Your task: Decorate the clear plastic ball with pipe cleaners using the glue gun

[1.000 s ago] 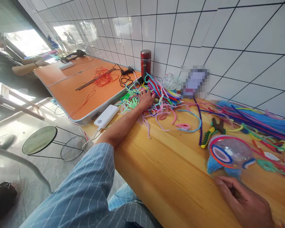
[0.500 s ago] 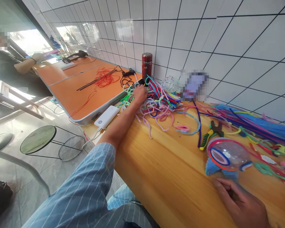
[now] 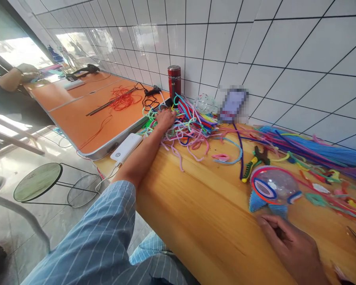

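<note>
My left hand [image 3: 165, 118] reaches far across the wooden table [image 3: 195, 209] into a tangled pile of coloured pipe cleaners [image 3: 192, 124]. Its fingers curl down into the green and pink strands at the pile's left edge. My right hand [image 3: 290, 245] lies flat on the table at the near right, fingers stretched out and holding nothing. Its fingertips are just short of a clear plastic ball [image 3: 273, 187] wrapped in red, blue and white pipe cleaners. Pliers with green and yellow handles [image 3: 253, 164] lie just beyond that ball.
A red flask [image 3: 174, 81], a second clear ball [image 3: 204, 103] and a propped phone [image 3: 233, 105] stand by the tiled wall. Long blue pipe cleaners [image 3: 314, 147] lie at right. A white power bank [image 3: 126, 147] sits by the orange table [image 3: 77, 114]. Another person's arm [image 3: 13, 77] is far left; a stool [image 3: 37, 182] stands below.
My left hand has slid left and farther along the pile, from the pink strands to the green ones, and its fingers have curled in. My right hand has stayed put.
</note>
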Tool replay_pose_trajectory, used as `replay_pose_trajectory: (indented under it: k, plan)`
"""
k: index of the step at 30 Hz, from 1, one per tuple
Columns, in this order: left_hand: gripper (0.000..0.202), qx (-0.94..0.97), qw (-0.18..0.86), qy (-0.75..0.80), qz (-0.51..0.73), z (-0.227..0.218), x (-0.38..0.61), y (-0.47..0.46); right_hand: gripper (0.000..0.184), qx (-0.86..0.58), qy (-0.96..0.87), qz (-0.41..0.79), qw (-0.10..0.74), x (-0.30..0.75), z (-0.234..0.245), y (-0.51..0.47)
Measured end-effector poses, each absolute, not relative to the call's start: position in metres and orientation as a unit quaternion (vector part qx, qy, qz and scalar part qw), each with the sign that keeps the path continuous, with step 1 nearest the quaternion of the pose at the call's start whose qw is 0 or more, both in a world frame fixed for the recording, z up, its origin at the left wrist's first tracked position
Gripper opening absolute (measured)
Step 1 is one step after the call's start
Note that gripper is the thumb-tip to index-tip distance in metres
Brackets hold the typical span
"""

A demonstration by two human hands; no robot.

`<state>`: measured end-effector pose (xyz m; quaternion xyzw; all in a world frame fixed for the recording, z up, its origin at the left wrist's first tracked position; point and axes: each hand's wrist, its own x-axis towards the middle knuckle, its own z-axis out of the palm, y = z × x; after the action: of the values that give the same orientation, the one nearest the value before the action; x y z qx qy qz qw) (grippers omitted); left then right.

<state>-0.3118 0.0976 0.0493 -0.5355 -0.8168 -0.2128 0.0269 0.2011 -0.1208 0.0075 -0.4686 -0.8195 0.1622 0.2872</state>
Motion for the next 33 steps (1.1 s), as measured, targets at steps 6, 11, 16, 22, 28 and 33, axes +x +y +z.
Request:
replay_pose_trajectory:
  k: [6,11,16,22,28,33]
  plan:
    - [0.039,-0.645,0.078,-0.732,-0.205,0.046,-0.260,0.093,0.027,-0.469,-0.822,0.164,0.278,0.201,0.010,-0.120]
    - [0.034,-0.709,0.051,-0.683,-0.165,0.032,-0.229,0.092,0.028,-0.473,-0.824,0.156,0.271,0.205,0.006,-0.119]
    - [0.039,-0.682,0.052,-0.714,-0.149,0.031,-0.236,0.088,0.036,-0.480,-0.809,0.178,0.290,0.197,0.011,-0.121]
    - [0.041,-0.664,0.046,-0.731,-0.149,0.028,-0.245,0.087,0.033,-0.478,-0.803,0.191,0.299,0.192,0.015,-0.121]
    - [0.042,-0.696,0.029,-0.696,-0.173,0.025,-0.251,0.094,0.024,-0.455,-0.808,0.172,0.332,0.190,0.013,-0.121]
    - [0.046,-0.714,0.014,-0.666,-0.214,0.023,-0.255,0.094,0.024,-0.452,-0.810,0.178,0.329,0.183,0.014,-0.124]
